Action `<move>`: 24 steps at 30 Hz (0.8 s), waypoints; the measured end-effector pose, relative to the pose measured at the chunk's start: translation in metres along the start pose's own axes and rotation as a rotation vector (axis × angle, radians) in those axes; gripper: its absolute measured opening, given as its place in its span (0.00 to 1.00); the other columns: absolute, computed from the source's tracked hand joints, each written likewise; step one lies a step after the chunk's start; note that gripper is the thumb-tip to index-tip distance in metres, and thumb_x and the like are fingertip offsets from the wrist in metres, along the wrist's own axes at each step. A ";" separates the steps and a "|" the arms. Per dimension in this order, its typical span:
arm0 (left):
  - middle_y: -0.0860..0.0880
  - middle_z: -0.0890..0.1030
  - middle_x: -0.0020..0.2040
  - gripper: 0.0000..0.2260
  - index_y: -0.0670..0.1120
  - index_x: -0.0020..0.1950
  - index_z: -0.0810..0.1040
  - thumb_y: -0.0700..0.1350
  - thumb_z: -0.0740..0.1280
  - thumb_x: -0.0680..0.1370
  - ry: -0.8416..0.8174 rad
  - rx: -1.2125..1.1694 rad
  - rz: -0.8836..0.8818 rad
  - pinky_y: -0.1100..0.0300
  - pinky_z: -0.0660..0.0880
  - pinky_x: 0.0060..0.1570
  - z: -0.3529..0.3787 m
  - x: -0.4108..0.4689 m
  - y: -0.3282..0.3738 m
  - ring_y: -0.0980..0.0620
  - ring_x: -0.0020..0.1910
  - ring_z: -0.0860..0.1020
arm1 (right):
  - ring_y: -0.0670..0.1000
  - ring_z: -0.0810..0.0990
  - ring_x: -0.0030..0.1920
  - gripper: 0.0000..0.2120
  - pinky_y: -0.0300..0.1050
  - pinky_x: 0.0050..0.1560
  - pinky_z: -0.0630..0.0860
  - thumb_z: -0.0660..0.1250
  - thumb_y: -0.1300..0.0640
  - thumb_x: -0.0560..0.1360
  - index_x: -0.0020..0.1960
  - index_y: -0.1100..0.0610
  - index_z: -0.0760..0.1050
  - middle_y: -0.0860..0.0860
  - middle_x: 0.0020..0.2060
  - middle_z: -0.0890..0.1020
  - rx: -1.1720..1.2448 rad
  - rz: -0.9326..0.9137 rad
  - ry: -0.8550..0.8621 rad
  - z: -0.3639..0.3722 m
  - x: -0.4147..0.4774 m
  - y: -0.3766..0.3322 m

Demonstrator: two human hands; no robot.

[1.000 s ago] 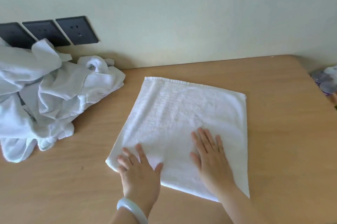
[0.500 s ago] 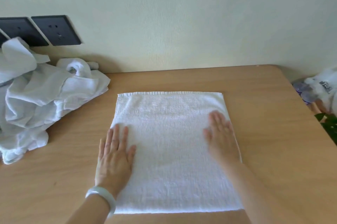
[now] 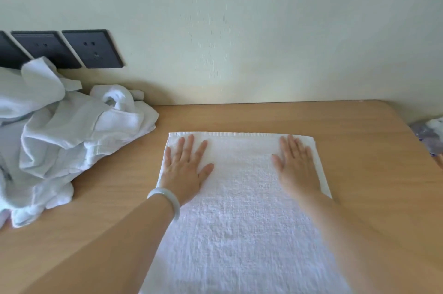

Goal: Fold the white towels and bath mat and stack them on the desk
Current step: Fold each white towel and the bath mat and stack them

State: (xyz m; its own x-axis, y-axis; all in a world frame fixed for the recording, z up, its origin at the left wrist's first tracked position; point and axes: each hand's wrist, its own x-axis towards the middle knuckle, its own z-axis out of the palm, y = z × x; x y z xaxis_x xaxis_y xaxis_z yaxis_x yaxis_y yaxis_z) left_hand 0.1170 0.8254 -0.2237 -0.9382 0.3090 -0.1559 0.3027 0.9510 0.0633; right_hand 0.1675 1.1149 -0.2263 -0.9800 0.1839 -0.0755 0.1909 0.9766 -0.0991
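As left hand (image 3: 185,169) and right hand (image 3: 296,166) press its far corners, fingers (image 3: 190,144) straight, gripping nothing, the towel (image 3: 239,221) lies lengthwise toward the person.

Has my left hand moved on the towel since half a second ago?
Yes. The left hand slid forward along the white towel, toward the wall; it now lies just short of the far hem.

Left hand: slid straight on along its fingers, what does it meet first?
The left hand lies flat on the white towel, fingers near its far hem. Beyond that is bare desk, then probably the wall; the crumpled pile sits off-line, leftward.
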 end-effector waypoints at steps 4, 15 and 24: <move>0.46 0.41 0.80 0.29 0.54 0.80 0.40 0.61 0.41 0.81 0.030 -0.161 -0.247 0.46 0.40 0.77 0.000 0.001 -0.017 0.47 0.79 0.41 | 0.50 0.37 0.77 0.34 0.55 0.77 0.42 0.35 0.38 0.79 0.79 0.56 0.38 0.52 0.78 0.41 -0.043 0.142 -0.123 -0.016 0.015 0.032; 0.45 0.49 0.80 0.28 0.47 0.80 0.52 0.56 0.49 0.82 0.128 -0.136 0.140 0.45 0.50 0.75 0.022 -0.153 0.064 0.47 0.79 0.48 | 0.54 0.50 0.78 0.30 0.56 0.74 0.51 0.47 0.46 0.81 0.77 0.62 0.56 0.56 0.77 0.55 0.114 -0.139 0.065 0.017 -0.165 -0.098; 0.51 0.48 0.80 0.27 0.53 0.80 0.48 0.56 0.44 0.81 0.100 -0.144 -0.137 0.45 0.47 0.77 0.030 -0.189 0.025 0.51 0.79 0.47 | 0.51 0.51 0.78 0.29 0.54 0.75 0.48 0.46 0.48 0.80 0.77 0.61 0.55 0.54 0.77 0.56 0.079 0.050 0.043 0.018 -0.195 -0.034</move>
State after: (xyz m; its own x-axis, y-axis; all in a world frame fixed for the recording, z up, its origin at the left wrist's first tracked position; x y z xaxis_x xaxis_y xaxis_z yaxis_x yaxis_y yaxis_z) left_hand 0.3069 0.7908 -0.2219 -0.9830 0.1675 -0.0751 0.1508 0.9702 0.1896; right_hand 0.3534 1.0439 -0.2258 -0.9703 0.2387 -0.0400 0.2421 0.9546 -0.1739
